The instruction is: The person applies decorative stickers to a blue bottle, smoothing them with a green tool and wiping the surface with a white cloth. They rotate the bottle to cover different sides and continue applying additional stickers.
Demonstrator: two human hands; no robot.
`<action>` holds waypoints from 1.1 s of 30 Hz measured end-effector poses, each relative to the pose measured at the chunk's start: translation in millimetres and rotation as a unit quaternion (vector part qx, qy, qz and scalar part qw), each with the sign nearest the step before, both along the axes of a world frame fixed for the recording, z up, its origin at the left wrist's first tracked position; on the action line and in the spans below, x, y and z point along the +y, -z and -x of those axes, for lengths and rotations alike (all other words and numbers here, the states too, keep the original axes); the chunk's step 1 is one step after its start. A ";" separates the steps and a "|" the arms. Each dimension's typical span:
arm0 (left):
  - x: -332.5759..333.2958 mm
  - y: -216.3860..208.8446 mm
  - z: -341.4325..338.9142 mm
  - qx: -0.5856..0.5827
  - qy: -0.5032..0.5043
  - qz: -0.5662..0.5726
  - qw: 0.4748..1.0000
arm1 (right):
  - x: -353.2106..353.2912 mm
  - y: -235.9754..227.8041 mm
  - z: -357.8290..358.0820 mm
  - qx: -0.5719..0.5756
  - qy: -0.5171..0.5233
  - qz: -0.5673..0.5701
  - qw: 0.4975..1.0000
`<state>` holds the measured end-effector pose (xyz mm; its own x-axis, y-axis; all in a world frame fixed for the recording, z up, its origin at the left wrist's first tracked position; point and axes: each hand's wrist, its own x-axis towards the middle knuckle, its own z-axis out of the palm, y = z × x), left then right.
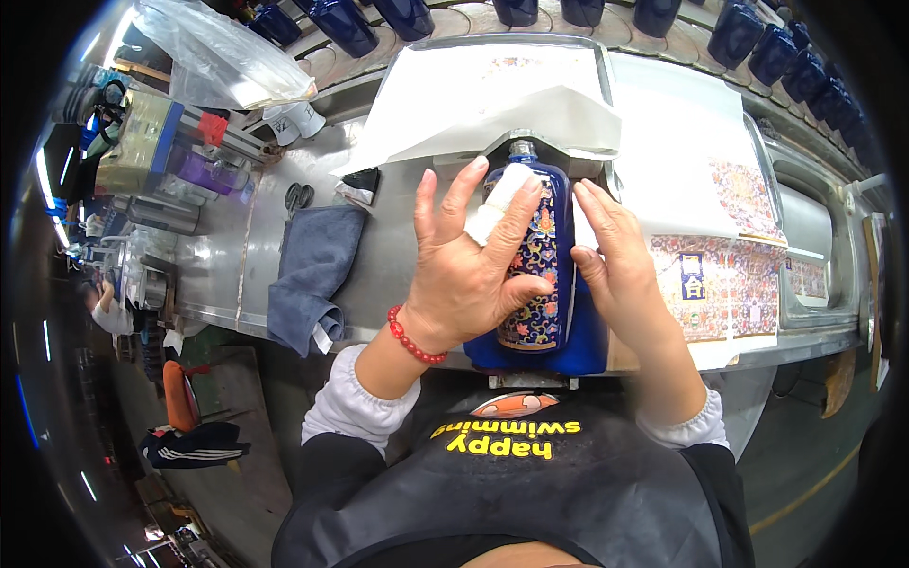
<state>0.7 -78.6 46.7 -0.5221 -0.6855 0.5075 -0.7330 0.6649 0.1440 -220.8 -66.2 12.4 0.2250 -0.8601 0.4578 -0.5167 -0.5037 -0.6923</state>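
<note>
- Cobalt-blue glazed bottle (544, 260): lies on its side on a blue padded rest (582, 346) at the near edge of the metal workbench (398, 251), neck pointing away from the person. A many-coloured floral decal covers its upper face.
- Left hand (469, 270): laid flat over the left flank of the bottle, fingers spread wide and stretched toward the neck, thumb tip pressing on the decal. It is not clenched; it rests open on the glaze. A white wrap or pad (502, 204) sits on one finger, against the bottle's shoulder.
- Red bead bracelet (412, 339): on the left wrist, just above a white sleeve cuff.
- Right hand (615, 260): fingers straight and held together, lying along the right side of the bottle, palm turned to it. It braces the bottle and grips nothing.
- Sheets of white backing paper (492, 104): spread on the bench beyond the bottle's neck, one corner folded over.
- Printed decal sheets (724, 279): just right of the right hand, patterned in red and blue.
- Grey-blue cloth (312, 270): crumpled on the bench, left of the left hand, hanging over the near edge.
- Scissors (298, 197): beside the top of the cloth.
- Row of dark blue bottles (776, 52): along the far curved edge of the bench, well apart from both hands.
</note>
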 end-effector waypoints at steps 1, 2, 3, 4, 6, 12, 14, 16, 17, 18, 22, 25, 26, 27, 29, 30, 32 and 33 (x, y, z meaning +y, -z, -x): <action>1.3 -4.4 3.4 -0.026 -0.003 0.004 1.000 | 1.5 3.2 1.1 -0.008 -0.005 -0.002 1.000; 1.9 -8.4 7.4 -0.053 -0.008 0.009 0.999 | 2.9 6.3 2.3 -0.002 -0.013 -0.012 1.000; 1.4 -11.7 11.8 -0.070 -0.004 0.000 0.998 | 4.6 9.0 3.2 -0.004 -0.017 -0.019 1.000; 1.4 -14.2 16.4 -0.089 0.001 -0.002 0.996 | 6.4 11.2 3.9 -0.006 -0.022 -0.026 0.999; 0.9 -16.3 24.4 -0.119 0.005 -0.001 0.993 | 9.8 13.9 4.9 -0.027 -0.024 -0.038 0.999; 9.0 -11.6 9.3 0.007 -0.012 -0.043 0.999 | 16.7 13.3 7.5 -0.023 -0.021 -0.027 0.999; 14.4 -4.5 7.9 0.006 -0.030 -0.091 0.995 | 18.2 13.7 6.3 -0.016 -0.021 -0.016 1.000; 17.2 0.9 8.6 -0.028 -0.046 -0.090 0.995 | 19.2 15.5 4.5 0.010 -0.030 -0.003 0.999; 18.2 2.1 9.7 -0.043 -0.048 -0.094 0.993 | 19.4 16.5 4.0 0.004 -0.027 0.009 1.000; 18.3 2.3 11.1 -0.051 -0.048 -0.090 0.993 | 19.4 17.6 3.3 0.009 -0.028 0.016 0.999; 12.0 -2.6 20.3 -0.081 -0.031 -0.065 0.994 | 17.9 20.3 2.2 0.006 -0.034 0.031 0.999; 8.2 -5.6 27.6 -0.084 -0.026 -0.066 0.994 | 17.3 20.0 1.9 0.014 -0.033 0.039 0.999; 7.5 -5.5 28.9 -0.090 -0.024 -0.065 0.994 | 17.5 19.7 2.0 0.012 -0.032 0.030 0.999; 8.6 -5.3 29.0 -0.095 -0.023 -0.065 0.993 | 17.9 19.3 2.4 0.012 -0.035 0.029 0.999; 14.6 -5.0 25.1 -0.042 -0.015 -0.094 0.995 | 19.3 18.5 3.3 0.013 -0.041 0.031 0.999; 18.2 -4.7 22.1 -0.021 -0.012 -0.100 0.995 | 19.8 18.2 3.9 0.014 -0.044 0.035 0.998; 28.1 -4.1 17.2 -0.020 -0.015 -0.103 0.994 | 20.1 18.1 4.6 0.013 -0.044 0.038 0.998; 32.8 -3.4 16.3 -0.017 -0.019 -0.110 0.994 | 19.8 18.3 4.6 0.011 -0.042 0.037 0.998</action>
